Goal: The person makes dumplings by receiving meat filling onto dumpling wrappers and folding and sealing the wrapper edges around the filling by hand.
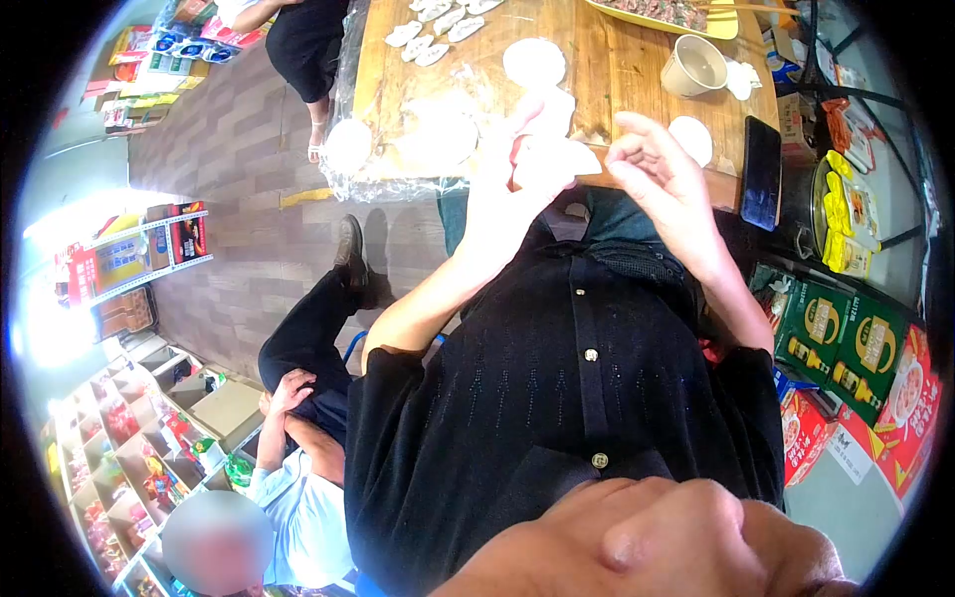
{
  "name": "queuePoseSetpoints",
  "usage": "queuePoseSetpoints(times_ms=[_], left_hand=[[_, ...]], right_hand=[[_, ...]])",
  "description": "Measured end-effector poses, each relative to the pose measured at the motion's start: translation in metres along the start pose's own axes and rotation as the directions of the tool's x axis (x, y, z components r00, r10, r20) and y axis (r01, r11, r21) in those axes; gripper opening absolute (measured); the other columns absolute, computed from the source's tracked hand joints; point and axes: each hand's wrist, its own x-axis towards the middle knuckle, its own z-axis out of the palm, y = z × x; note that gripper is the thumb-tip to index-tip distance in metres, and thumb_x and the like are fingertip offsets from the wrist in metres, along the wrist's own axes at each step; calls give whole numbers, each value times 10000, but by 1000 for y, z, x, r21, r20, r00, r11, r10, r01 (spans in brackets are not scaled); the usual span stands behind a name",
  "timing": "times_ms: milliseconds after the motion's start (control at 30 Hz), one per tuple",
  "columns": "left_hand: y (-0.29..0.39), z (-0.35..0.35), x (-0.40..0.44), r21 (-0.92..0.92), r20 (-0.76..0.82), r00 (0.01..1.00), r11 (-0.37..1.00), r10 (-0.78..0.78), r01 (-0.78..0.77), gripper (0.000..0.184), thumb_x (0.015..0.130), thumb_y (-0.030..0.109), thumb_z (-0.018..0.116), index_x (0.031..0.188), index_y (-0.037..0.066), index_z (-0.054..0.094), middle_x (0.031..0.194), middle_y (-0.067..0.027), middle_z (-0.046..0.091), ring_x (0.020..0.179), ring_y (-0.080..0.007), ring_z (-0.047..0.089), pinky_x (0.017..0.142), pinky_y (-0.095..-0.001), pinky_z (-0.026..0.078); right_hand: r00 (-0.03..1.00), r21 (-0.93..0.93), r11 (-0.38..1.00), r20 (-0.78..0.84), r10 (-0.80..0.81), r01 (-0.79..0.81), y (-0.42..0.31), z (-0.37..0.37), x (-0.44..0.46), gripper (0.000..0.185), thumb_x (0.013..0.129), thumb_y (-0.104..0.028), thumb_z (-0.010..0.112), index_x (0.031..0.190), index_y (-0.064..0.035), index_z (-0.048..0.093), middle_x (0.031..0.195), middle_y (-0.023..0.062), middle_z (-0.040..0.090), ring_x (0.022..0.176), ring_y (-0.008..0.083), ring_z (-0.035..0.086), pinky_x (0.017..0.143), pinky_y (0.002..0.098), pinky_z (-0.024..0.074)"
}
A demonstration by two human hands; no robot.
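Landmark: paper cup on desk. Left hand, nearer the wearer and left of cup, holds white dough piece; glare hides whether its grip pinches. Right hand, below cup: grip loosely spread, fingers curled, beside dough. Shaped dumplings left of cup.

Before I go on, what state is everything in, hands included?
Left hand: holding pale dough.
Right hand: fingers loosely curled, apparently empty.
Phone: lying flat, dark side up.
Paper cup: upright, open-topped.
Yellow tray: holding minced filling, partly out of frame.
Dumplings: folded, grouped.
Round wrapper: flat, unfolded.
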Motion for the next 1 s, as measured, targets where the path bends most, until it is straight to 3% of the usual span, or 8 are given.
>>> queuePoseSetpoints(times_ms=[133,300,400,467,667,733,800,1000], left_hand=[[-3,-1,4,156,22,997,985,69,-72,716,867,46,679,1470,19,294,1056,-94,643,935,-142,617,837,-285,514],[4,2,4,-10,46,999,1000,4,-3,717,865,60,694,1460,-22,302,1061,-87,638,965,-161,629,783,-286,544],[6,3,9,-51,29,999,999,-18,19,699,867,60,688,1450,-24,313,990,-70,633,899,-135,620,736,-259,532],[9,1,10,-34,36,998,998,-56,58,690,864,43,681,1451,3,320,989,-72,623,898,-126,612,763,-246,508],[5,-2,11,80,29,998,996,-50,48,652,866,15,659,1442,57,356,939,-55,613,885,-106,601,781,-223,474],[6,-2,10,111,28,999,993,-33,30,642,868,12,656,1439,67,368,930,-50,614,881,-103,601,777,-220,471],[10,0,9,187,36,999,982,-24,17,663,879,72,685,1445,-6,347,920,-38,620,835,-87,597,746,-205,476],[19,-7,6,194,90,991,978,-97,78,677,884,92,690,1456,6,339,915,-29,634,843,-76,597,770,-201,464]], right_hand=[[999,149,989,34,8,-13,2,9,0,417,934,-73,613,1316,9,466,945,23,587,883,89,566,814,247,468],[998,301,952,33,45,-52,0,12,-2,414,925,1,601,1316,9,463,957,14,574,914,85,565,842,252,473],[999,265,964,-27,-28,34,1,16,-1,405,907,19,613,1293,11,491,933,24,589,897,92,584,835,265,491],[984,8,985,-53,-170,170,4,16,1,406,879,39,630,1269,-3,527,892,43,613,857,110,609,804,277,514],[924,-286,883,30,-380,372,0,17,6,465,813,62,671,1254,-42,563,831,69,612,754,173,612,693,295,512],[908,-296,863,40,-417,409,2,19,8,473,803,60,681,1249,-45,567,824,67,606,738,179,601,680,301,503],[890,-309,841,47,-453,444,3,21,8,481,792,58,691,1245,-47,570,817,66,600,723,185,590,667,306,494],[905,-309,865,-27,-424,396,4,31,7,494,783,58,701,1248,-33,558,842,72,604,733,190,594,689,317,493]])
